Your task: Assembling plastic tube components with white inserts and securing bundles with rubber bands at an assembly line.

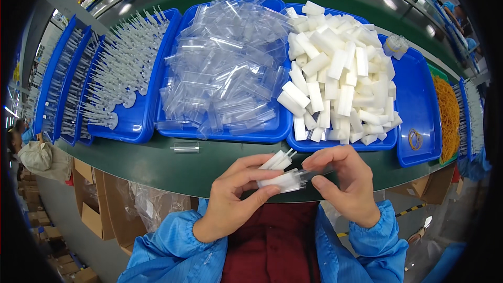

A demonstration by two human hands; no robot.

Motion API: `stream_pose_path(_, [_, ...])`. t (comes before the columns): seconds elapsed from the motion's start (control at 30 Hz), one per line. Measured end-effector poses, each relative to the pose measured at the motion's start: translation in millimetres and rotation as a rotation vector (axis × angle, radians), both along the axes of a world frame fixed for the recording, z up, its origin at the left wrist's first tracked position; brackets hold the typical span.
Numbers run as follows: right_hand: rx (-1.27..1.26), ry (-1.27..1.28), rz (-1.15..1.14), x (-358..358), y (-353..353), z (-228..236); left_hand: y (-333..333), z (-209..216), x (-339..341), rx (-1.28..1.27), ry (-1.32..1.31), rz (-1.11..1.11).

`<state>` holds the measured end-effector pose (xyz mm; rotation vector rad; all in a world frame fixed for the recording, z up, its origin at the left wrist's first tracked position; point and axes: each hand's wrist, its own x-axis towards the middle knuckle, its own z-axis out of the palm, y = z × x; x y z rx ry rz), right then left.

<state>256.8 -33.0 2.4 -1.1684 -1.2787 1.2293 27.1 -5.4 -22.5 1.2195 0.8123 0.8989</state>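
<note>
Two hands, several white tubes

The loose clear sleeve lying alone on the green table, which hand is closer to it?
Left. The left hand is just below-right of the clear sleeve; the right hand is farther right.

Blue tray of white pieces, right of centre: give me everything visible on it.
The blue tray is a shallow plastic bin with rounded corners and a raised rim, sitting flat on the dark green bench. It is heaped with white oblong pieces, matte and plastic-looking, lying in all directions; a few overhang the near rim. It stands between the tray of clear sleeves on its left and another blue tray on its right. Neither hand touches it.
</note>
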Motion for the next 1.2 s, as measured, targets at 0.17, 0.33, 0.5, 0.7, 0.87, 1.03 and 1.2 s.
stream_pose_path(0.17, [0.043,0.098,-0.033,-6,-5,-7,-2,-1,2,0.032,0.021,0.010])
stream_pose_path(0.33, [0.225,-0.155,-0.046,-14,-9,-5,-1,-4,0,0.217,0.165,0.057])
stream_pose_path(0.5, [0.305,-0.190,-0.081,-21,-13,-11,-1,7,7,0.381,0.319,0.104])
stream_pose_path(0.7, [0.107,-0.154,-0.155,-20,-10,-1,0,10,7,0.457,0.379,0.113])
stream_pose_path(0.87, [-0.021,-0.183,0.066,-3,-1,6,2,10,5,0.463,0.409,0.097])
stream_pose_path(1.03, [0.175,-0.309,-0.034,-12,-6,2,1,8,4,0.432,0.366,0.092])
stream_pose_path(1.2, [0.024,-0.087,0.060,-9,-2,0,2,9,2,0.447,0.334,0.075])
